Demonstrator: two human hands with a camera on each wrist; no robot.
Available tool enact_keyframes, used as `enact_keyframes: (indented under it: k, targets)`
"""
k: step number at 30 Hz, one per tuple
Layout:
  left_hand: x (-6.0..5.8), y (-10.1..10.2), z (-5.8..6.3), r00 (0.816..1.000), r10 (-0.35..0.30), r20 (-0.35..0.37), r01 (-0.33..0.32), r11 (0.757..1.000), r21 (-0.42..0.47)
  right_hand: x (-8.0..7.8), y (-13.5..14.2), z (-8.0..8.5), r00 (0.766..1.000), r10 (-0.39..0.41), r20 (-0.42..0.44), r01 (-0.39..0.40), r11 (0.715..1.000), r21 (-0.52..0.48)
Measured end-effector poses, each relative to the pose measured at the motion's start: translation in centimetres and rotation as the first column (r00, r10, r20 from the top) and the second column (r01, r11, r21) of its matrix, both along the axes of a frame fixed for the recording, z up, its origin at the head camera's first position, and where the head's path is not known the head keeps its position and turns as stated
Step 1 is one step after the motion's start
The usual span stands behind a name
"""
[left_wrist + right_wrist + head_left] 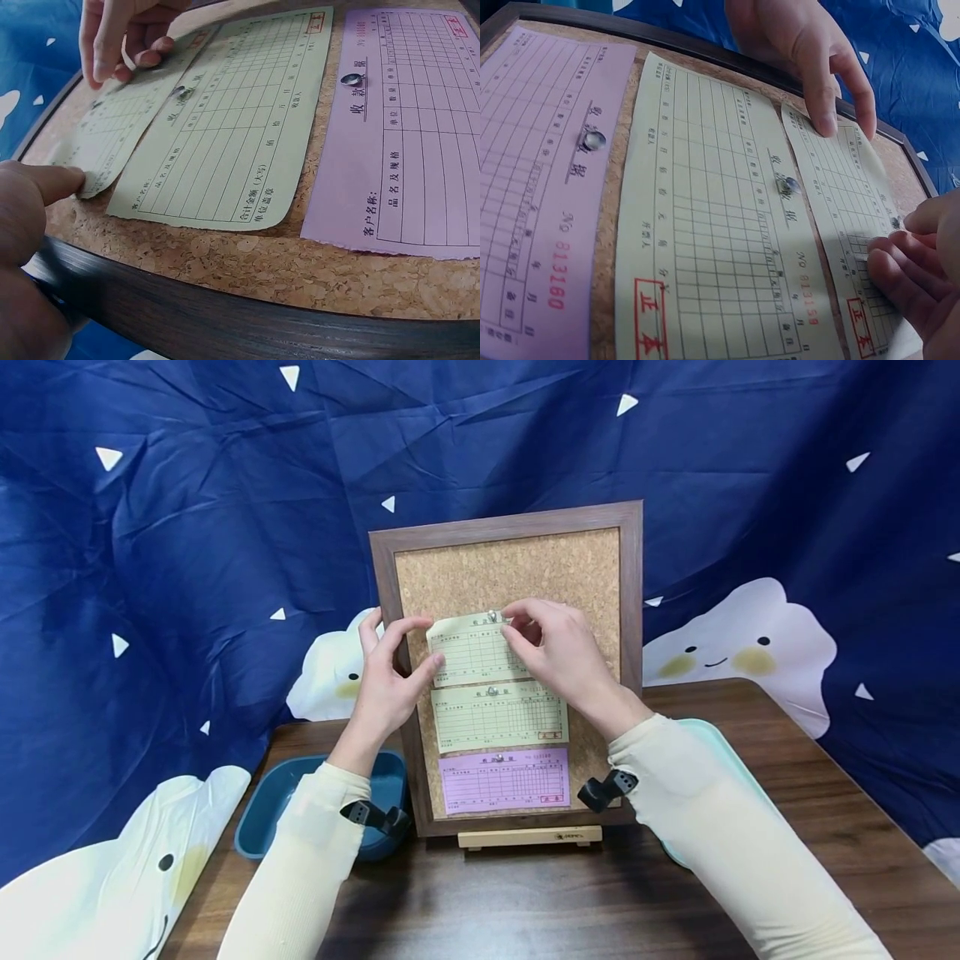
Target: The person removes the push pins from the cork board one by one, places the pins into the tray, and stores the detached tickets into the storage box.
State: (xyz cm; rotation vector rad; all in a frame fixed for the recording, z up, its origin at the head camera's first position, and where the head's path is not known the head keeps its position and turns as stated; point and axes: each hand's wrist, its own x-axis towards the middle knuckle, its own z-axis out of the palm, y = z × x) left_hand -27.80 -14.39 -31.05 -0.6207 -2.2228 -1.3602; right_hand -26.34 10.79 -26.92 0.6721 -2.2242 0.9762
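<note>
Below slips (501, 718), head view alone shows ledge (517, 840).

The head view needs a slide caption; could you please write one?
Left hand and right hand at the top green slip on a framed corkboard, above another green slip and a purple slip.

This looks like a small staged tabletop set; whether it stands in a home, office or studio cannot be told. A creased dark-blue fabric backdrop (487, 427), printed with white triangles (108, 458) and smiling white clouds (750, 618), hangs behind the far edge of the dark-brown wood-grain counter (510, 910) and beside its left edge. The rectangular brown-framed cork board (510, 568), bearing pale-green and purple printed paper receipt forms (472, 718), lends an office touch.
</note>
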Motion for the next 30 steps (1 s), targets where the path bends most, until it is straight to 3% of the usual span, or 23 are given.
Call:
enact_keyframes:
  k: [11,21,30]
  targets:
    - [-0.1,0.1,0.0,1.0,-0.007,-0.009,0.007,1.0,0.003,-0.1,-0.6,-0.1,0.999,-0.017,0.036,0.017,1.0,0.003]
    - [-0.1,0.2,-0.2,0.999,0.019,0.027,-0.019,1.0,0.0,-0.2,-1.0,-0.2,0.999,-0.026,0.039,0.028,0.999,-0.026]
    - [-0.2,0.1,0.0,1.0,-0.011,0.025,0.01,1.0,0.021,-0.3,-1.8,-0.1,0.995,-0.068,0.068,0.073,0.994,-0.082]
